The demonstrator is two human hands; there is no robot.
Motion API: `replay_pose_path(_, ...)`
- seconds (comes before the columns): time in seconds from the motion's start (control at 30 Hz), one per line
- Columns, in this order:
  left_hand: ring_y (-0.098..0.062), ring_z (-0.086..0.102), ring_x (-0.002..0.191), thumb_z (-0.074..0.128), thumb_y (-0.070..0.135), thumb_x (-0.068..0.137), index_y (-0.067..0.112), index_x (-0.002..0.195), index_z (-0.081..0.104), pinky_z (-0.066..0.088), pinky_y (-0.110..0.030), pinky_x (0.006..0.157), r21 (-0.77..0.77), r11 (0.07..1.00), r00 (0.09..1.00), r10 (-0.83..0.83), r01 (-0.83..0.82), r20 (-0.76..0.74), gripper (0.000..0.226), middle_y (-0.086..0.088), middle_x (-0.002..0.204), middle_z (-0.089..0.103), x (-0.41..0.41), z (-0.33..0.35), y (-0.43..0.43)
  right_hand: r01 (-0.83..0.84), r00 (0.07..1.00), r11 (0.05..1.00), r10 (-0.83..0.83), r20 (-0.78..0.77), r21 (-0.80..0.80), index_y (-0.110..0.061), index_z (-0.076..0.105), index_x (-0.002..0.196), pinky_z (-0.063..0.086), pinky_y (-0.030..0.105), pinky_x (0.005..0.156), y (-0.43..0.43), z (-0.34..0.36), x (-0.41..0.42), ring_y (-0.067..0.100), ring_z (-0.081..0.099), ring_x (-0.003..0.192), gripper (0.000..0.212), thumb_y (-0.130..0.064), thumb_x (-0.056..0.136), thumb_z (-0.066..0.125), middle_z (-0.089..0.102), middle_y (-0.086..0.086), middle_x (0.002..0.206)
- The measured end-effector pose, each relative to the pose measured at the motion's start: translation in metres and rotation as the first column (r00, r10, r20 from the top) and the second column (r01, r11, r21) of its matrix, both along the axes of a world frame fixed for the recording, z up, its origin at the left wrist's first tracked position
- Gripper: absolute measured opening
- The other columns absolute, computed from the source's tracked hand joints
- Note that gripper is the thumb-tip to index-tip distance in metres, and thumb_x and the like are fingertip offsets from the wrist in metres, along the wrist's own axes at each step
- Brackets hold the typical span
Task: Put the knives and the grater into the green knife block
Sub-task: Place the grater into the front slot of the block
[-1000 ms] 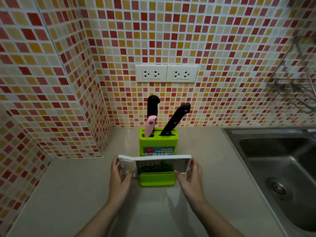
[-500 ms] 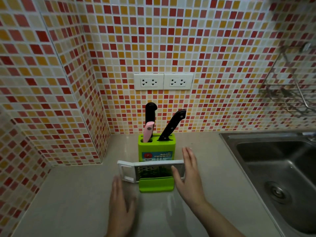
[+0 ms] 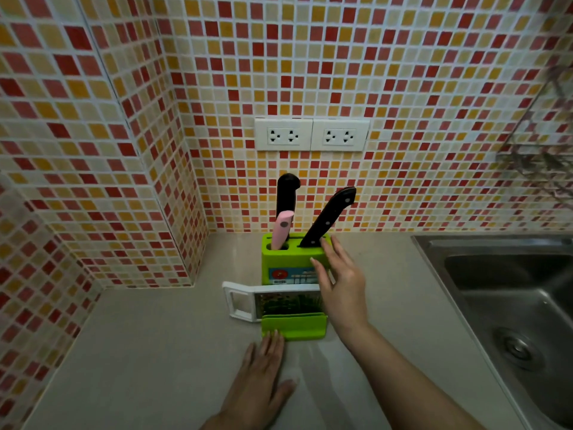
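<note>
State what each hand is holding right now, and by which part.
Nothing is held. The left hand lies open and flat on the counter. The right hand is open, fingers spread beside the green knife block; the grater sits ungripped.

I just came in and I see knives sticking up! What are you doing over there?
A person is tidying kitchen tools into a green knife block on the counter. Three knives stand in its top slots: a tall black one, a pink one and a leaning black one. The white grater sits sideways in the front holder. The right hand is open beside the block, and the left hand lies flat on the counter. Neither hand holds anything.
</note>
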State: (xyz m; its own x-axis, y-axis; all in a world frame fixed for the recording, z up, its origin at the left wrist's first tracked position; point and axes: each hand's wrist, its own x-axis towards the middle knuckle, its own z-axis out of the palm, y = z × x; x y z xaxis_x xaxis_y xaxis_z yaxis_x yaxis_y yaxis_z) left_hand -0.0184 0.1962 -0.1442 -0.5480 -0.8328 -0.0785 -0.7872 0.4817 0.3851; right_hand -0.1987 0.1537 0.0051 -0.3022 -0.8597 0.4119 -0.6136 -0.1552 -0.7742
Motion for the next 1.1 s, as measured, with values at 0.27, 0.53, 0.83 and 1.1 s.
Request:
replay_pose_path(0.27,-0.007,-0.022,0.142,0.016,0.073,0.081,0.025,0.148,-0.009,-0.009,-0.032,0.118,0.061,0.998,1.000,0.013,-0.013,-0.004,0.087,0.010,0.152,-0.021,-0.001,0.004,-0.043,0.008,0.995,1.000,-0.009,0.096,0.011,-0.016,0.051,0.132,0.044,0.044,0.105,-0.048,0.001,0.002,0.006,0.036,0.128,0.046,-0.015,0.087,0.063,0.043,0.007,0.146)
replay_pose_path(0.53,-0.007,-0.021,0.140,0.023,0.076,0.079,0.022,0.149,-0.006,-0.007,-0.034,0.118,0.100,0.995,1.000,0.027,-0.028,0.006,0.093,0.002,0.159,-0.010,-0.010,0.014,-0.105,0.026,0.993,1.000,-0.027,0.113,0.004,-0.015,0.051,0.131,0.043,0.046,0.106,-0.110,0.000,-0.002,0.010,0.036,0.130,0.045,-0.012,0.087,0.063,0.044,0.008,0.145)
replay_pose_path(0.83,-0.014,-0.011,0.146,0.034,0.071,0.083,0.018,0.149,-0.004,-0.005,-0.039,0.119,0.169,0.985,0.998,0.033,-0.041,0.052,0.093,-0.003,0.161,-0.007,-0.019,0.025,-0.157,0.023,0.994,1.000,-0.025,0.109,0.019,-0.016,0.051,0.132,0.044,0.046,0.104,-0.158,0.002,-0.005,0.026,0.048,0.128,0.047,-0.011,0.087,0.063,0.043,0.009,0.146)
replay_pose_path(1.1,-0.017,-0.009,0.147,0.036,0.072,0.081,0.017,0.149,-0.002,-0.002,-0.042,0.120,0.187,0.982,0.997,0.024,-0.038,0.078,0.096,-0.006,0.161,-0.005,-0.024,0.034,-0.176,0.026,0.994,0.999,-0.030,0.106,0.032,-0.018,0.048,0.134,0.038,0.044,0.111,-0.177,-0.001,-0.007,0.018,0.038,0.135,0.049,-0.012,0.088,0.062,0.040,0.007,0.148)
